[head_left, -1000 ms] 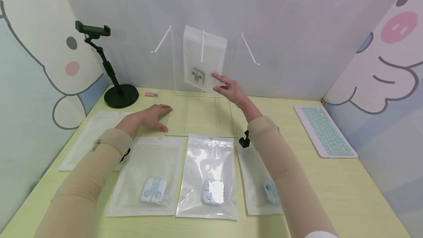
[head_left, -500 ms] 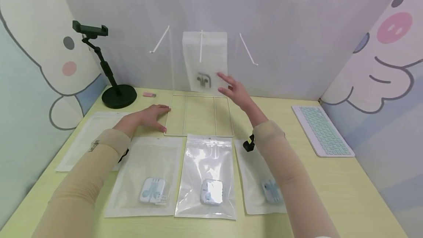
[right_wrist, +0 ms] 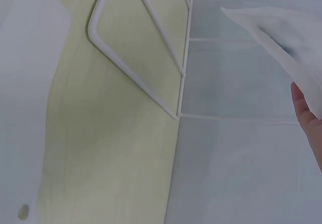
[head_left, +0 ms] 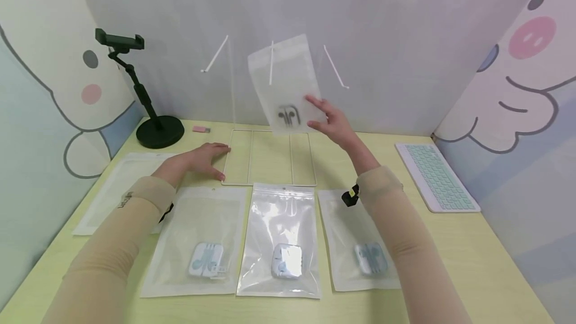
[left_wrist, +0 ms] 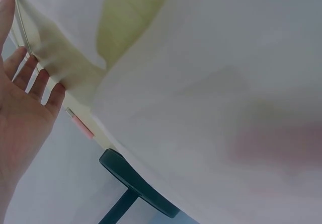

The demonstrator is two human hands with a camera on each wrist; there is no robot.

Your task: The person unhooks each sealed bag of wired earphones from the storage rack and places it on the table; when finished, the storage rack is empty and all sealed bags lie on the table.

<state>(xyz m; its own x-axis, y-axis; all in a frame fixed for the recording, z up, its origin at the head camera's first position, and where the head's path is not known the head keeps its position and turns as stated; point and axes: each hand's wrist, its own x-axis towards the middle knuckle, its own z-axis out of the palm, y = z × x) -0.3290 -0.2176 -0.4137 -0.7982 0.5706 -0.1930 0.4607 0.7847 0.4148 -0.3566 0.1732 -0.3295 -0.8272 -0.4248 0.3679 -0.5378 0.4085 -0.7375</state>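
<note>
A frosted white zip bag point(head_left: 288, 71) with a case of earphones inside hangs tilted at the middle hook point(head_left: 271, 64) of a white wire rack. My right hand point(head_left: 335, 124) pinches its lower right edge; some of those fingers are hidden. In the right wrist view, the bag point(right_wrist: 297, 38) partly covers that hand point(right_wrist: 312, 126). My left hand point(head_left: 204, 160) rests with spread fingers against the left bar of the rack's base point(head_left: 249, 164). The left wrist view shows its fingertips at the wire.
Flat on the table lie several zip bags, including a shiny one point(head_left: 283, 224) and a frosted one point(head_left: 198, 224) with earphone cases. A black phone stand point(head_left: 159, 131) and pink USB stick point(head_left: 201, 129) are at the left. A keyboard point(head_left: 436, 179) lies right. Two other hooks flank the bag.
The hanging bag has swung its lower end from left to right, reversing its tilt. My right hand has moved to the right alongside it. The left hand keeps its place at the rack base.
</note>
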